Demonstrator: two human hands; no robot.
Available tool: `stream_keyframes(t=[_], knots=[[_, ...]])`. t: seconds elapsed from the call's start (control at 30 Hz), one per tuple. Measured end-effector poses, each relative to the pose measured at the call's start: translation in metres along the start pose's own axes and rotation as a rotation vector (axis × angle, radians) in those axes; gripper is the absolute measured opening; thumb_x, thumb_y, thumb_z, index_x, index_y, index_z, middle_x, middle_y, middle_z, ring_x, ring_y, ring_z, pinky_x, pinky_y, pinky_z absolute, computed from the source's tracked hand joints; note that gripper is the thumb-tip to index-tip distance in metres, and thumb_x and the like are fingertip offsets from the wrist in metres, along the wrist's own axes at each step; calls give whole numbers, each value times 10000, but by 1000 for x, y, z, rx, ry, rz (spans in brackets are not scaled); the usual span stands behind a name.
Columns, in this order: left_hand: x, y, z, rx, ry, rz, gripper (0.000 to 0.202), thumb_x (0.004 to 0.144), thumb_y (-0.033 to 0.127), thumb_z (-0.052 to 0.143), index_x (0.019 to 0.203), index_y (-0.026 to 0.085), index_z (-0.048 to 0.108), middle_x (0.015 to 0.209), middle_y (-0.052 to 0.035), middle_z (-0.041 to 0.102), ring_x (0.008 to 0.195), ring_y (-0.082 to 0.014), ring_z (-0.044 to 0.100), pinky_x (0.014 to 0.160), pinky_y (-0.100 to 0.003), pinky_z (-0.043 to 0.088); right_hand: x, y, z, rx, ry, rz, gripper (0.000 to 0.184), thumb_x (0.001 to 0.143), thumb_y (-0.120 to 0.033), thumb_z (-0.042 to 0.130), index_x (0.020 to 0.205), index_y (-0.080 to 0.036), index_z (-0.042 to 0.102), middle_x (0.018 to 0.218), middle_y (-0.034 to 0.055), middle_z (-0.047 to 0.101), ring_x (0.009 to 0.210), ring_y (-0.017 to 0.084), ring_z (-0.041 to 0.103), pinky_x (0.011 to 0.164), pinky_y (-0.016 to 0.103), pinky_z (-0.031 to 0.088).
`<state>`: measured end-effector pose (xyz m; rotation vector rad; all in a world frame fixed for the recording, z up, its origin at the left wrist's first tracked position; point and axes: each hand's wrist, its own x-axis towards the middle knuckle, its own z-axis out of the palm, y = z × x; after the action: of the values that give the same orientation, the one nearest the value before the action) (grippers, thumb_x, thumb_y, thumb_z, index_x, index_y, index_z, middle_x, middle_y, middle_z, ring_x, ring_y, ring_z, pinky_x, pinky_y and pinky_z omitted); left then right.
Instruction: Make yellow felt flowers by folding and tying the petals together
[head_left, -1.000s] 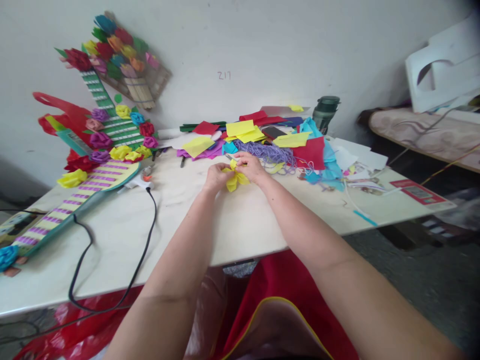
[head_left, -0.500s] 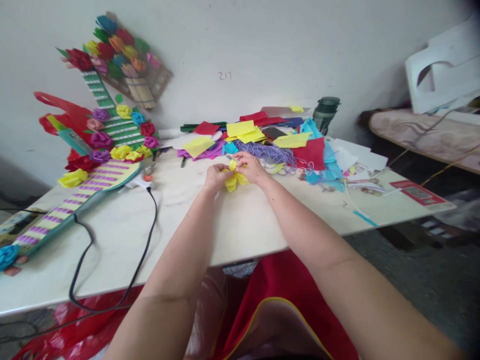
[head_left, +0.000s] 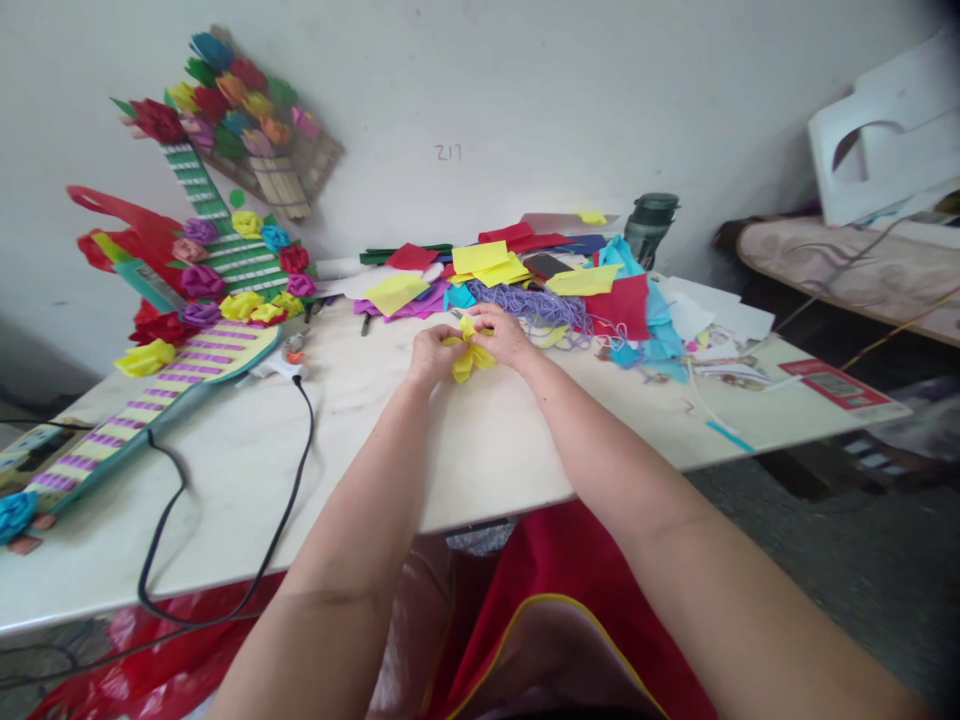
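Note:
A yellow paper flower (head_left: 470, 362) with spread petals is held between my two hands above the white table (head_left: 495, 450). My left hand (head_left: 435, 353) pinches its left side. Fingers of my right hand (head_left: 502, 335) close on its upper right side. The fingertips partly cover the flower's centre. Just behind my hands lie a tangle of purple yarn (head_left: 532, 303) and yellow paper sheets (head_left: 480, 259).
Decorated striped boards with paper flowers (head_left: 225, 260) stand at the left. A black cable (head_left: 300, 480) loops over the table's front edge from a white power strip (head_left: 281, 362). Red and blue paper, a dark bottle (head_left: 651, 232) and scraps lie at the back right.
The yellow flower has turned slightly between my fingers, and its lower petals look more spread. My hands have stayed in nearly the same place.

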<state>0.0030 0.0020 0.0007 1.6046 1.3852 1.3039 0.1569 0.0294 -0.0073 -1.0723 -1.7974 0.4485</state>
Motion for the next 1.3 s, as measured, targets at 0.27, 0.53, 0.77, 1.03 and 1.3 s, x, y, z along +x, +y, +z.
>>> stream_keyframes(t=[0.27, 0.53, 0.77, 1.03, 1.3], knots=[[0, -1, 2, 112, 22, 45, 169, 596, 218, 678, 741, 141, 716, 685, -17, 678, 666, -166, 603, 645, -255, 458, 1, 5, 2, -113, 11, -75, 120, 663, -97, 622, 658, -217, 625, 1151, 60, 693, 1099, 231, 633, 1024, 419, 476], [-1, 4, 2, 250, 49, 121, 222, 654, 174, 648, 860, 147, 726, 907, -76, 746, 848, -220, 671, 837, -310, 496, -3, -1, 0, -315, 30, -225, 125, 687, -118, 631, 740, -210, 698, 1203, 76, 684, 1095, 272, 623, 997, 477, 445], [0, 0, 1, -6, 24, 153, 614, 606, 188, 671, 1217, 170, 613, 850, -34, 698, 775, -182, 634, 761, -290, 498, -2, -2, 0, -331, 56, -256, 96, 726, -145, 625, 693, -204, 692, 1244, 54, 660, 1022, 238, 607, 1011, 473, 417], [3, 2, -4, -144, 8, -99, 229, 588, 309, 642, 730, 133, 677, 592, 11, 568, 579, -128, 511, 564, -241, 390, -3, -4, 1, -313, 17, -358, 130, 686, -90, 627, 660, -211, 670, 1247, 32, 666, 1028, 235, 592, 968, 455, 427], [4, -2, -7, -83, -44, -200, 146, 581, 267, 651, 560, 153, 562, 478, 51, 450, 486, -83, 401, 489, -221, 287, -4, -5, 5, -324, -52, -385, 142, 699, -99, 579, 652, -204, 662, 1272, 43, 644, 1056, 240, 581, 986, 454, 416]])
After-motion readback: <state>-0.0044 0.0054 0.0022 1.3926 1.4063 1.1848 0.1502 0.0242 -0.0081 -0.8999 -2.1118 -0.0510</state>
